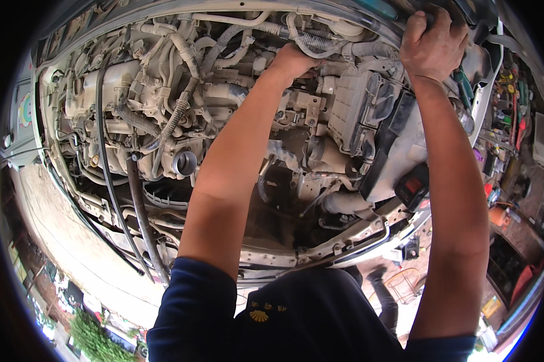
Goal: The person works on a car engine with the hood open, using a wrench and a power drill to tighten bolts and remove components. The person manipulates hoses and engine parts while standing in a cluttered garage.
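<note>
Both bare arms reach forward over a dusty car engine bay. My left hand [293, 63] is deep among the hoses at the back middle, under a ribbed hose [313, 41]. Its fingers are hidden there, so what they touch cannot be seen. Up at the far right, my right hand [434, 51] is closed, its fingers curled over a dark part by the bay's rear edge; that part is mostly covered. Between the arms lie a metal bracket [311, 111] and a ribbed, grey-beige box [352, 108] like an air filter housing.
The engine [112, 90] with its pipes fills the left side. A dark prop rod [140, 208] slants near an open round pipe end [184, 163]. A black and red block [412, 188] sits by my right forearm. Tools and clutter [507, 120] lie on the ground at right.
</note>
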The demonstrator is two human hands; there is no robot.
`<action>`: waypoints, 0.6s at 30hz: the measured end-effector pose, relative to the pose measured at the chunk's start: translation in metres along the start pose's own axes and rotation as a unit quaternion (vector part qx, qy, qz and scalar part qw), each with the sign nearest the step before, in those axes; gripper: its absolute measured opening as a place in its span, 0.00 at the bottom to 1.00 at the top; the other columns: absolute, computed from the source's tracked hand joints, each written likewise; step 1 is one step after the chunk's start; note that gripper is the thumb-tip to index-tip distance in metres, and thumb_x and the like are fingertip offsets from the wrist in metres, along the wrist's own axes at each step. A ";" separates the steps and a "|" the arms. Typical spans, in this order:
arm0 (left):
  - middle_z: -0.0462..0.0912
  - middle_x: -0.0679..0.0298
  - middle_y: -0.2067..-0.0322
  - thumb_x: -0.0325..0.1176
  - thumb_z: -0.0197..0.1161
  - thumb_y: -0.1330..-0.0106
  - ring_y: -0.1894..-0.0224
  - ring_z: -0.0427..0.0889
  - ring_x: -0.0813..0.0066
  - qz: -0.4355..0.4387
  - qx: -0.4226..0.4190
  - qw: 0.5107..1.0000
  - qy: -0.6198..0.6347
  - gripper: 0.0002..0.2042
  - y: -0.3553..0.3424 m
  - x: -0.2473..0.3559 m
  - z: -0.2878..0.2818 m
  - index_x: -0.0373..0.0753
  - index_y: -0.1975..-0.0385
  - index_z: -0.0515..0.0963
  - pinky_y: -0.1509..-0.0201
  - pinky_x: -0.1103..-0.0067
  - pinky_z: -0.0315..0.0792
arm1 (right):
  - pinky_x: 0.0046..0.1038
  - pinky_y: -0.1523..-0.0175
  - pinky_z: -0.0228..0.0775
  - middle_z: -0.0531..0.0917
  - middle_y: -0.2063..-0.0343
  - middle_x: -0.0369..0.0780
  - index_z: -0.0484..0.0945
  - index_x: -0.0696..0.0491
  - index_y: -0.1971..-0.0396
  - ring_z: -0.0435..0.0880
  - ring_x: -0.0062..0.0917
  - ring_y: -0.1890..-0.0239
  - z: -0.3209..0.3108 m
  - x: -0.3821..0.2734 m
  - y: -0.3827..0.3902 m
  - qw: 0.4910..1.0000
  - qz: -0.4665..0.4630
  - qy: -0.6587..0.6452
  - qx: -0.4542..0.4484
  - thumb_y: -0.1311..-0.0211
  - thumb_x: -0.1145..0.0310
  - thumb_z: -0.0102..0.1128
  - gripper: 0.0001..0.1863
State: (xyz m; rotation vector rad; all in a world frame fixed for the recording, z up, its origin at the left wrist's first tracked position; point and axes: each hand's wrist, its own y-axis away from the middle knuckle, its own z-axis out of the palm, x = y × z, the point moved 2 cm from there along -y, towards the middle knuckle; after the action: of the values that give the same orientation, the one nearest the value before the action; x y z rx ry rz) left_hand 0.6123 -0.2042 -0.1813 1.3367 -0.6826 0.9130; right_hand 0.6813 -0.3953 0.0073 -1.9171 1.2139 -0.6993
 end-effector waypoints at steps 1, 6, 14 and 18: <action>0.86 0.53 0.56 0.37 0.71 0.37 0.58 0.87 0.56 0.056 0.027 0.989 -0.137 0.19 -0.001 0.000 -0.001 0.36 0.49 0.79 0.57 0.67 0.83 | 0.50 0.48 0.65 0.74 0.55 0.55 0.74 0.56 0.55 0.73 0.54 0.54 -0.005 -0.004 -0.004 1.000 0.005 -0.012 -0.019 0.39 0.65 0.53 0.15; 0.81 0.46 0.49 0.44 0.60 0.33 0.48 0.79 0.42 0.215 0.056 0.893 -0.391 0.19 -0.014 -0.014 0.001 0.38 0.49 0.80 0.45 0.60 0.76 | 0.51 0.47 0.65 0.73 0.54 0.55 0.73 0.56 0.52 0.72 0.55 0.53 -0.002 -0.002 -0.004 0.999 0.016 -0.007 -0.045 0.39 0.64 0.53 0.17; 0.83 0.46 0.52 0.42 0.58 0.36 0.47 0.80 0.45 0.175 0.083 0.875 -0.445 0.18 -0.028 -0.015 -0.011 0.38 0.53 0.83 0.43 0.61 0.76 | 0.51 0.41 0.66 0.77 0.50 0.54 0.80 0.52 0.53 0.74 0.54 0.48 0.013 0.011 0.001 1.000 -0.020 0.003 -0.018 0.37 0.52 0.54 0.21; 0.85 0.42 0.60 0.39 0.64 0.41 0.53 0.84 0.45 0.088 0.163 0.895 -0.406 0.16 0.001 0.008 -0.028 0.29 0.65 0.84 0.47 0.61 0.79 | 0.51 0.42 0.66 0.76 0.50 0.54 0.80 0.52 0.52 0.74 0.55 0.49 0.016 0.019 0.004 0.999 0.004 0.009 -0.031 0.36 0.53 0.54 0.21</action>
State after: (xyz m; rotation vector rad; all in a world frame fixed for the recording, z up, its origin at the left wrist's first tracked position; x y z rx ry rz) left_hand 0.6129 -0.1752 -0.1774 2.0098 -1.3492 0.5906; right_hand 0.6989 -0.4086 -0.0038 -1.9588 1.2674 -0.6829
